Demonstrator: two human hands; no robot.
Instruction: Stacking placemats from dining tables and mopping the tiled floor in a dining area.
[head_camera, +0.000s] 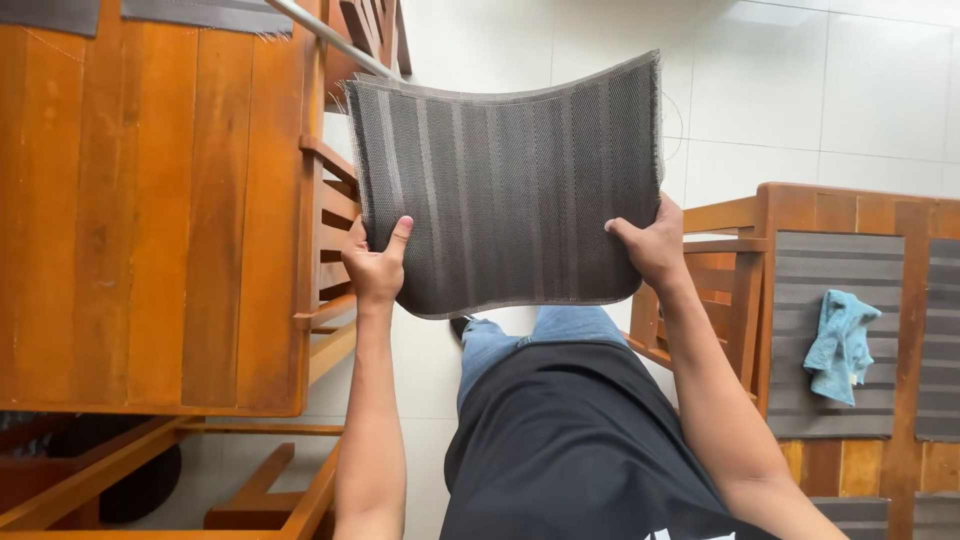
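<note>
The left hand (375, 265) and right hand (650, 245) pinch a grey striped woven placemat (505, 190) at its 8 and 4 o'clock edges, thumbs in front, fingers hidden behind. The mat hides the floor beyond. At 3 o'clock, a crumpled blue cloth (840, 345) lies on a wooden table (835, 205), cut off.

One view only, from our head, facing steeply down along our torso and forearms to the white tiled floor (760, 90). Close range: the grey woven placemat (505, 190) fills the centre. Left of the placemat, a wooden table (150, 220); right of it, a second wooden table (905, 215), perhaps lower, cut off by the frame's edge.
</note>
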